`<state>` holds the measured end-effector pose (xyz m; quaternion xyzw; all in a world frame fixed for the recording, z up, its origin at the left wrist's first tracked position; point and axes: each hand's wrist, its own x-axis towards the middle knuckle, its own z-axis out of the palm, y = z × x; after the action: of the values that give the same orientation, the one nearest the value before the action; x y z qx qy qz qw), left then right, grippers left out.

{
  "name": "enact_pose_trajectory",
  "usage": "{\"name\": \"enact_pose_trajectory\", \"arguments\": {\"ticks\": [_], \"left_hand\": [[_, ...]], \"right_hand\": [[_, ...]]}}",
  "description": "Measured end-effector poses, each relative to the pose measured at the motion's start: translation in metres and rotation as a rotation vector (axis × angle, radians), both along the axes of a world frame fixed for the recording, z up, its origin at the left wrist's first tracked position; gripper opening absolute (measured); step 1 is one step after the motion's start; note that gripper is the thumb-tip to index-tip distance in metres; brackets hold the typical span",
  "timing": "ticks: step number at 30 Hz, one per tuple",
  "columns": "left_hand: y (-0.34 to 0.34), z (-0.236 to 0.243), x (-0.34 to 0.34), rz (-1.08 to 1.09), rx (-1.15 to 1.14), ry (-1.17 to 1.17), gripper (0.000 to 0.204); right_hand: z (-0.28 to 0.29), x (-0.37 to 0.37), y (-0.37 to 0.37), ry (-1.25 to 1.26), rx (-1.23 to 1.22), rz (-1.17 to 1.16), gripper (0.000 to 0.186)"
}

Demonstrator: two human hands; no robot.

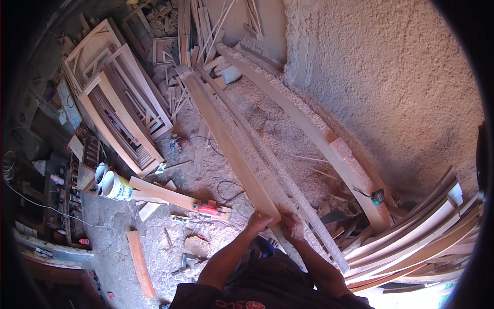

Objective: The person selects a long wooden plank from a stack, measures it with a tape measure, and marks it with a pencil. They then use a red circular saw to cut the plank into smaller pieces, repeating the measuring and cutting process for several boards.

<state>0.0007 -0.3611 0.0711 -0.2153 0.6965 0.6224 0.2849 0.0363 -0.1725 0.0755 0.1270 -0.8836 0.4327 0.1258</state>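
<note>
Dusty floor, white bucket, contents unclear, fingers gripping plank.

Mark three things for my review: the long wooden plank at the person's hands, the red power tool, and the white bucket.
Long wooden plank (225,141): head view, midway along its broad face.
Red power tool (208,207): head view, on its red housing.
White bucket (122,189): head view, on its outer wall.

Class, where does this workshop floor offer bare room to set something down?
Bare floor shows left of the short reddish board, below the white bucket, though a thin cable crosses it. Crowded: lower right with curved boards, upper left with wooden frames.
</note>
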Motion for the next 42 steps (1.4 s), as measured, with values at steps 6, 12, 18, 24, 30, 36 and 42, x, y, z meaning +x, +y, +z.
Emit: {"name": "enact_pose_trajectory", "arguments": {"ticks": [6, 12, 18, 24, 30, 36, 42], "left_hand": [[0.002, 0.011, 0.001, 0.008, -0.002, 0.012, 0.036], [0.004, 0.004, 0.003, 0.031, -0.037, 0.028, 0.038], [0.005, 0.0, 0.005, 0.058, -0.023, 0.036, 0.037], [0.006, 0.0, 0.005, 0.06, -0.024, 0.034, 0.037], [0.005, 0.003, 0.008, 0.081, -0.009, 0.037, 0.039], [0.005, 0.002, 0.008, 0.086, 0.011, 0.07, 0.041], [0.004, -0.003, 0.009, 0.097, -0.017, 0.051, 0.042]], "right_hand": [[-0.002, 0.002, -0.002, -0.037, 0.021, -0.021, 0.026], [-0.004, 0.0, -0.001, -0.007, 0.039, -0.01, 0.023], [0.001, 0.001, -0.002, -0.001, 0.015, -0.008, 0.022], [-0.002, 0.002, -0.002, -0.015, 0.039, -0.028, 0.022], [-0.001, 0.001, -0.001, 0.001, 0.05, -0.016, 0.022], [-0.005, 0.002, -0.003, 0.006, 0.019, -0.037, 0.022], [0.0, 0.001, -0.003, -0.006, 0.008, -0.003, 0.022]]}}
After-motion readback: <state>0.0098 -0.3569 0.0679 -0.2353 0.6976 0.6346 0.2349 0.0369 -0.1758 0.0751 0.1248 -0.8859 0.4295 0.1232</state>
